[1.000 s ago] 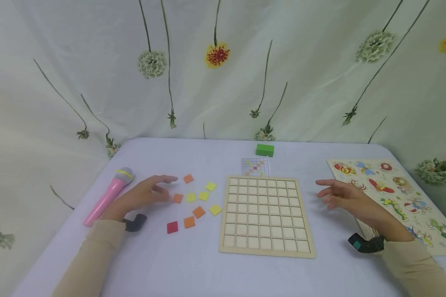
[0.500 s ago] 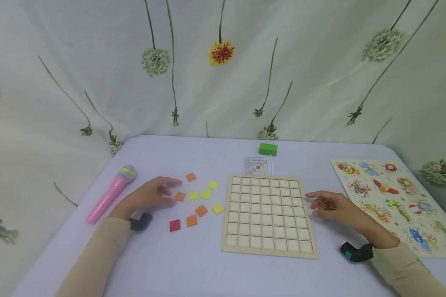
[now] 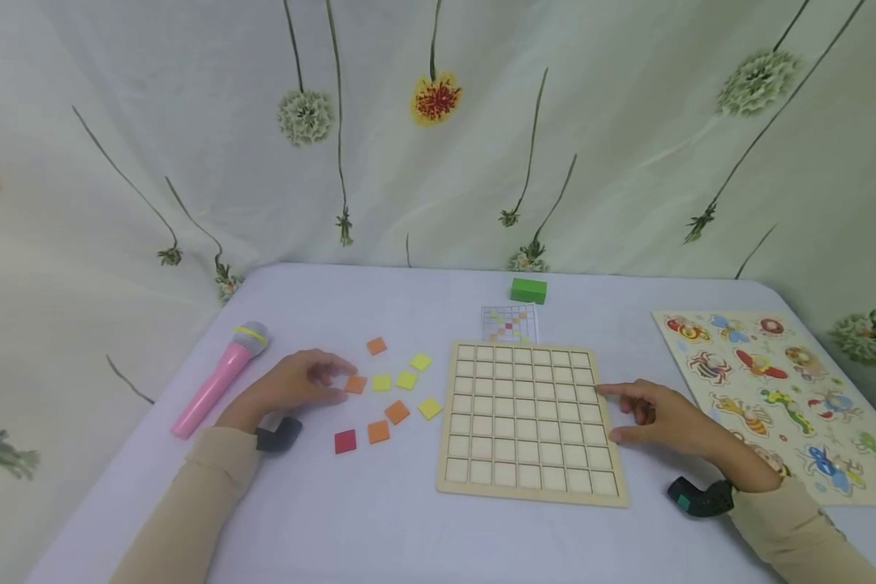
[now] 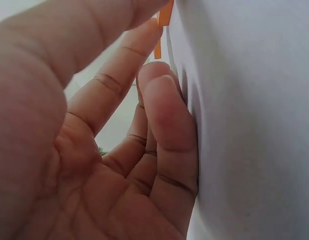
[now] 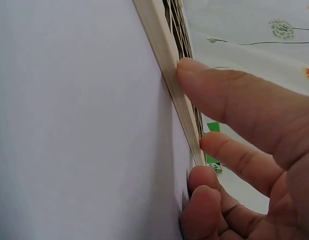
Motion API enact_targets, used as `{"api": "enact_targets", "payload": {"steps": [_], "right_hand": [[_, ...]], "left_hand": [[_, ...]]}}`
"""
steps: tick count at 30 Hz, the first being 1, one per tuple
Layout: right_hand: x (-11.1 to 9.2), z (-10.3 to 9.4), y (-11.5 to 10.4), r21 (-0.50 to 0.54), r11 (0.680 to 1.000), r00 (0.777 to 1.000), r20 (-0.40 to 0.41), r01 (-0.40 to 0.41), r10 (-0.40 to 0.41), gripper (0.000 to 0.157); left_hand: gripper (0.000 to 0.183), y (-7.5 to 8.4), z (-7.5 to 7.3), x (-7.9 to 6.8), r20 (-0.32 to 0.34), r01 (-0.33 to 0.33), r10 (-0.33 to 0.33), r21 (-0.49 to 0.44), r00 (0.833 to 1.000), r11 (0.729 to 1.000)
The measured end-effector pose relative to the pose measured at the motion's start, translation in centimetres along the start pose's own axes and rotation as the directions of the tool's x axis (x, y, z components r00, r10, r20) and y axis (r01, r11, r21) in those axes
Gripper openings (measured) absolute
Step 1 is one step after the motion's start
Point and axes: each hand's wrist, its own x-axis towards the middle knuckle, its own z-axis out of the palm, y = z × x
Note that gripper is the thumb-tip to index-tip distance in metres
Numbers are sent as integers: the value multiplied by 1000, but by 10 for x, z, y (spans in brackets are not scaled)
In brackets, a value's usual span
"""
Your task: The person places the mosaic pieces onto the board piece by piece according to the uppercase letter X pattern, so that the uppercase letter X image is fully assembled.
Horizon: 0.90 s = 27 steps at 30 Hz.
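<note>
My left hand point(image 3: 307, 381) is at an orange square tile point(image 3: 355, 384), thumb and index finger at its near corners. In the left wrist view that orange tile point(image 4: 165, 12) shows at the top between thumb and index fingertip, close to the cloth; the thumb tip is cut off by the frame. My right hand point(image 3: 660, 418) touches the right edge of a wooden grid board point(image 3: 533, 496) with index finger and thumb, the other fingers curled under. In the right wrist view those fingertips rest on the frame of the board point(image 5: 172, 75). The squares of the grid hold no tiles.
Several loose orange and yellow tiles point(image 3: 406, 380) and a red tile point(image 3: 345, 440) lie left of the board. Behind it are a pattern card point(image 3: 509, 324) and a green block point(image 3: 529, 290). A pink toy microphone point(image 3: 215, 385) lies far left, an insect puzzle board point(image 3: 788, 397) right.
My right hand has moved left from beside the puzzle to the board's edge. My left fingers have come in around the orange tile, their gap narrowing. The view has shifted slightly.
</note>
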Motion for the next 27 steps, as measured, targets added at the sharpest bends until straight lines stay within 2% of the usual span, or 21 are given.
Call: {"api": "enact_targets", "payload": {"steps": [5, 13, 21, 27], "right_hand": [[0, -1, 0, -14, 1000, 1000, 0, -5, 5, 62], [0, -1, 2, -5, 999, 999, -25, 34, -34, 60], [0, -1, 2, -1, 1000, 999, -32, 30, -30, 60], [-1, 2, 2, 11, 999, 999, -28, 32, -32, 60]], "left_hand": [[37, -1, 0, 1, -15, -20, 20, -4, 1000, 1000], [34, -2, 2, 4, -4, 14, -14, -37, 1000, 999], [32, -2, 4, 3, -5, -14, 14, -47, 1000, 999], [33, -2, 5, 0, -3, -2, 2, -63, 1000, 998]]}}
